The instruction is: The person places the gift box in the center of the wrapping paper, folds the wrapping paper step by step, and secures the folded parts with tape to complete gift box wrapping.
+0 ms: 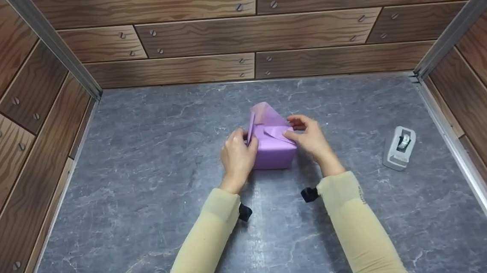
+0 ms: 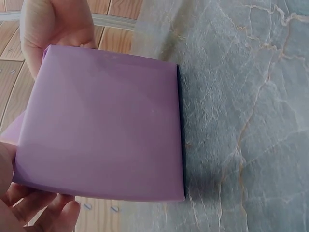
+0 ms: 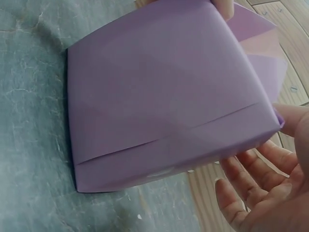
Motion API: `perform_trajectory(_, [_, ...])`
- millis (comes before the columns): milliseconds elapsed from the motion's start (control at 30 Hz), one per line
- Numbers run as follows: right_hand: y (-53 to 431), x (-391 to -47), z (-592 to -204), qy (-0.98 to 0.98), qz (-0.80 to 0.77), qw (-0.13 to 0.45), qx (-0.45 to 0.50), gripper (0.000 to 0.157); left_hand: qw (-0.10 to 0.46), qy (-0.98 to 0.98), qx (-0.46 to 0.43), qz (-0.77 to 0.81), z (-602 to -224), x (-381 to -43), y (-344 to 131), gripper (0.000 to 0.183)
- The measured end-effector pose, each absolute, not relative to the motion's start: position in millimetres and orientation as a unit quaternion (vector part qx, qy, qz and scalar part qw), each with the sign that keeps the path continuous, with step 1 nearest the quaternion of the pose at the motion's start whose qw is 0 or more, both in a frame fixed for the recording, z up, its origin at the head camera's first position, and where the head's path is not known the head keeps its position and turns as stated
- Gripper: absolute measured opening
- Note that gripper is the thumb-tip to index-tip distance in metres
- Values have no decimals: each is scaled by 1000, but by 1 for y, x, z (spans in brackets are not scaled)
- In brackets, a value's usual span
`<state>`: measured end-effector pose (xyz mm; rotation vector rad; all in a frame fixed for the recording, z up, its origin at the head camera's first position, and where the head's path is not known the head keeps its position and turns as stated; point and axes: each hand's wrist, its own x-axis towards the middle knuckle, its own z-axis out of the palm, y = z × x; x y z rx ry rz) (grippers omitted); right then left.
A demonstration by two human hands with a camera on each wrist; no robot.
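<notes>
A box wrapped in purple paper (image 1: 274,156) stands on the grey marbled table, its end flaps partly folded at the top. One pointed flap of the wrapping paper (image 1: 270,114) stands up at the far side. At the box's left edge, my left hand (image 1: 237,156) pinches a raised side flap between thumb and fingers. My right hand (image 1: 313,139) has its thumb on a folded flap at the top right corner, with the fingers around the right side. A smooth purple face (image 2: 104,123) fills the left wrist view. In the right wrist view, a seam runs along the purple paper (image 3: 164,92).
A grey tape dispenser (image 1: 400,148) with a clear roll stands on the table to the right. Wood-patterned panels (image 1: 257,32) rise at the back and both sides, with metal rails (image 1: 55,47) at the corners. A black wrist camera sits at each cuff.
</notes>
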<state>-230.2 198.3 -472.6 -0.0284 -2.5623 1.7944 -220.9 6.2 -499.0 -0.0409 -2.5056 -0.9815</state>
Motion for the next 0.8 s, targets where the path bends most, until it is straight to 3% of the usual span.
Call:
perform_trajectory(533, [199,-234,-496,-804,592,46,-28,34,176,-903,-31,-390,-491,-218,-1,24])
perform_trajectory(800, [199,-234,-495,-795,604,45,-37,35,211,-879,-41,-427,-485,-208,-6,17])
